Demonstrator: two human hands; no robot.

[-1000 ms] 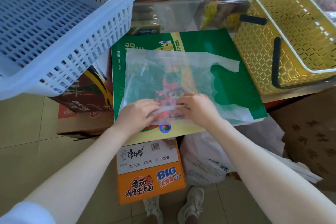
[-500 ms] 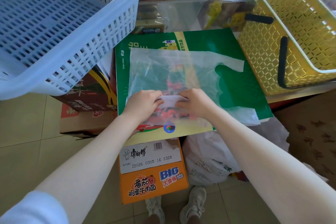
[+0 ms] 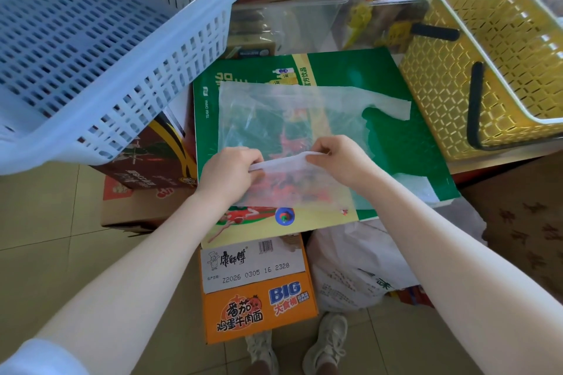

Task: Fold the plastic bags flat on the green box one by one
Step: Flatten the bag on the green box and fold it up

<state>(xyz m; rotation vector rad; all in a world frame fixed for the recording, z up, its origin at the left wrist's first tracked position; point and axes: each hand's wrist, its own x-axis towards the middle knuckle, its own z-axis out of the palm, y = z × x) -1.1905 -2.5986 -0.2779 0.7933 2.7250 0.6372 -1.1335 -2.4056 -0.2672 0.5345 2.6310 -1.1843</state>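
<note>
Head view: a translucent white plastic bag [image 3: 274,119] is seen spread on the lid of the green box [image 3: 405,155], its far handle strip extended toward the right and its near portion raised off the lid. The near edge of the bag is gathered into a narrow band between both hands — the left hand [image 3: 228,173] is clenched on the band's left end, fingers curled around it, and the right hand [image 3: 338,158] is pinching the right end between thumb and fingers. Both hands are held just above the near half of the box, close together, with the band stretched between them. A pale blue slatted basket [image 3: 100,49] is noted at upper left, overlapping a dark printed carton [image 3: 146,167] beside the green box. A yellow lattice basket [image 3: 499,70] with black handles is placed at upper right, just beside the box's far right corner. An orange noodle carton [image 3: 259,292] is seen below the box's near edge, with a crumpled white bag [image 3: 353,271] to its right — both on the tiled floor [image 3: 45,237]. Two pale sneakers [image 3: 326,341] are visible at the bottom.
</note>
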